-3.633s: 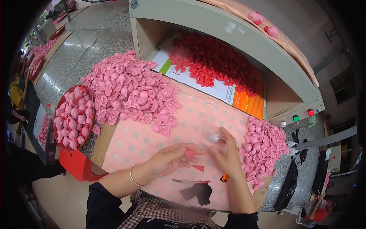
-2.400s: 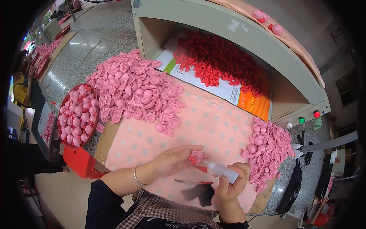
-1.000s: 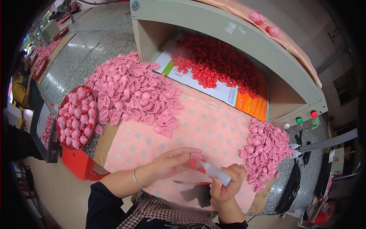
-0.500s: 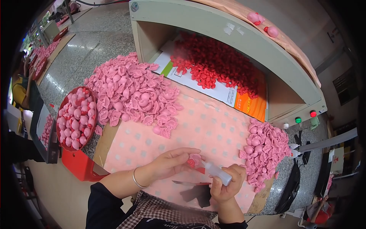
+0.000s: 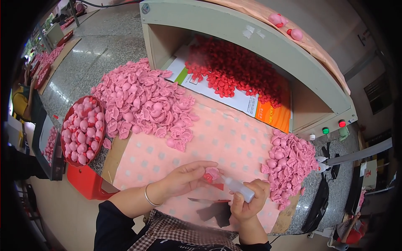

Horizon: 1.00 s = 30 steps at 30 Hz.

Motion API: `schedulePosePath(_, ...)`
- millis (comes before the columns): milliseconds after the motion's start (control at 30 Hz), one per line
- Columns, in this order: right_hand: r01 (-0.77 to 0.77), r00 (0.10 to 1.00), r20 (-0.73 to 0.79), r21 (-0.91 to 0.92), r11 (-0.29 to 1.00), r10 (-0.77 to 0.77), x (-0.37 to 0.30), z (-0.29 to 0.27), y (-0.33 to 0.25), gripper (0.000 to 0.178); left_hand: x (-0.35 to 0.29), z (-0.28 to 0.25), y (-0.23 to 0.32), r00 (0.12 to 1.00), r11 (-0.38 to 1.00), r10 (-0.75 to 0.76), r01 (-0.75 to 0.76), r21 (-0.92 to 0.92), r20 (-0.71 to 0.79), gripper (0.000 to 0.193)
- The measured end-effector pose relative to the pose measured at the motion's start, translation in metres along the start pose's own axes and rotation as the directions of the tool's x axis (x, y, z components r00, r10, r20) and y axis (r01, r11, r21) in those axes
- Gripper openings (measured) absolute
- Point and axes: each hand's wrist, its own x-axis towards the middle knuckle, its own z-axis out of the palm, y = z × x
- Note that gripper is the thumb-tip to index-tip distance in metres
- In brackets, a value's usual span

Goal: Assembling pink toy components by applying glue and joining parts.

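Observation:
My left hand (image 5: 186, 179) pinches a small pink cup-shaped piece (image 5: 212, 172) with red on its near side. In my right hand (image 5: 252, 204) is a small translucent squeeze bottle (image 5: 240, 190), tilted so that its thin nozzle points at the pink piece. Whether the tip touches the piece is too fine to tell. Both hands are above a pink dotted cloth (image 5: 201, 144). Below them lie a dark flat scrap (image 5: 217, 213) and a red scrap (image 5: 218, 186). A heap of pink pieces (image 5: 289, 167) lies just right of my right hand.
A bigger pink heap (image 5: 140, 100) lies at the back left, beside a red basket (image 5: 63, 142) of pink and red pieces. Ahead stands a grey box-like cabinet (image 5: 234, 21), open at the front, with red pieces (image 5: 234, 69) inside. A red stool (image 5: 86, 182) stands below the left table edge.
My hands keep nearly the same pose, with the bottle's nozzle still at the pink piece. The whole view has shifted very slightly.

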Motion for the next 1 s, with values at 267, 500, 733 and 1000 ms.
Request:
schedulePosePath(267,0.007,1.000,0.012,-0.034,0.999,-0.007,0.0000,-0.0016,-0.0021,0.024,-0.0021,-0.0019,-0.0015,0.999,1.000,-0.007,0.007,-0.004,-0.037,0.038)
schedulePosePath(500,0.002,1.000,0.015,-0.042,0.999,-0.001,0.0000,-0.0038,-0.0009,0.025,-0.0008,-0.0043,-0.0019,0.998,1.000,-0.017,0.017,-0.003,-0.064,0.038)
schedulePosePath(733,0.000,1.000,-0.002,-0.041,0.999,0.000,-0.0002,-0.0035,0.0006,0.024,0.0007,-0.0067,-0.0030,0.998,1.000,-0.002,0.002,-0.009,-0.061,0.037)
schedulePosePath(1000,-0.001,1.000,0.022,-0.056,0.998,0.002,-0.0004,-0.0055,0.0022,0.023,0.0032,-0.0089,-0.0035,0.998,1.000,0.005,-0.007,-0.022,-0.062,0.036)
